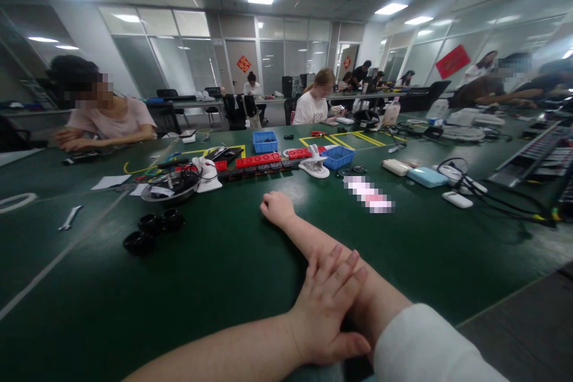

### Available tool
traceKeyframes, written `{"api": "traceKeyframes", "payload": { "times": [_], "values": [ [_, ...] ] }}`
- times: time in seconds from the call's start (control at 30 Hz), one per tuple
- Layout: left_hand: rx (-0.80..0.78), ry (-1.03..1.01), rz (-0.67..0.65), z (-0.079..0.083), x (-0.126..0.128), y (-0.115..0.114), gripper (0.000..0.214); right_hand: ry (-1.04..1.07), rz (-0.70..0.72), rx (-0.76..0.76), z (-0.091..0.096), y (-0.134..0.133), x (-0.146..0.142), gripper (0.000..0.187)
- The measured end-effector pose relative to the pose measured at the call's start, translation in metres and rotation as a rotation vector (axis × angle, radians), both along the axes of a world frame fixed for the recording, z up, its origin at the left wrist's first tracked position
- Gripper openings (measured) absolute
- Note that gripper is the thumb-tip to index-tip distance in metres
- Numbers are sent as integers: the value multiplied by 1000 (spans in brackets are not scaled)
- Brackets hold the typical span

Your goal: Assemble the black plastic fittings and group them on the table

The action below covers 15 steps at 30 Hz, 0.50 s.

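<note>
My left hand (329,310) lies across my right forearm (344,262), its fingers spread and stretched out, thumb apart, with nothing in it. My right hand (278,208) rests on the green tabletop (233,250) with its fingers curled in, and I see nothing held there. Beyond it stands a row of red and black socket-like blocks (258,160). A white clip-shaped stand (315,164) is just past my right hand, near a blue bin (338,157).
Black round cups (151,224) and a wrench (70,218) lie to the left, near a metal bowl (170,191) of cables. Another blue bin (265,142) stands farther back. A light blue case (427,176) and black cables (496,197) lie right. Several people sit at tables.
</note>
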<state>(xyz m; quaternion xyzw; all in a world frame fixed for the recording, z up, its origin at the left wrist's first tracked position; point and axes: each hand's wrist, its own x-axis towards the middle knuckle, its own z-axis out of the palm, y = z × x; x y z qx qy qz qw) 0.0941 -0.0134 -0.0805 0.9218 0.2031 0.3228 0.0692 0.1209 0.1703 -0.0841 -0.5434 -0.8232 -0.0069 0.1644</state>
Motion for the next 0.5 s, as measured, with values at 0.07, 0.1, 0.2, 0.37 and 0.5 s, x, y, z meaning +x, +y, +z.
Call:
{"api": "traceKeyframes", "payload": {
  "times": [0.07, 0.1, 0.2, 0.37, 0.5],
  "values": [
    [11, 10, -13, 1, -2, -2, 78, -11, 22, -6, 1, -9, -2, 26],
    [18, 13, -17, 1, -2, -4, 79, -15, 31, -7, 2, -14, -2, 26],
    [53, 27, -31, 2, -4, -8, 79, -24, 48, -11, 4, -28, -2, 27],
    [84, 108, -50, 7, -3, -14, 67, -20, 74, -10, 6, -56, 3, 26],
    [99, 155, -19, 12, -8, -16, 71, 6, 110, -7, 5, -86, 5, 22]
  ]
}}
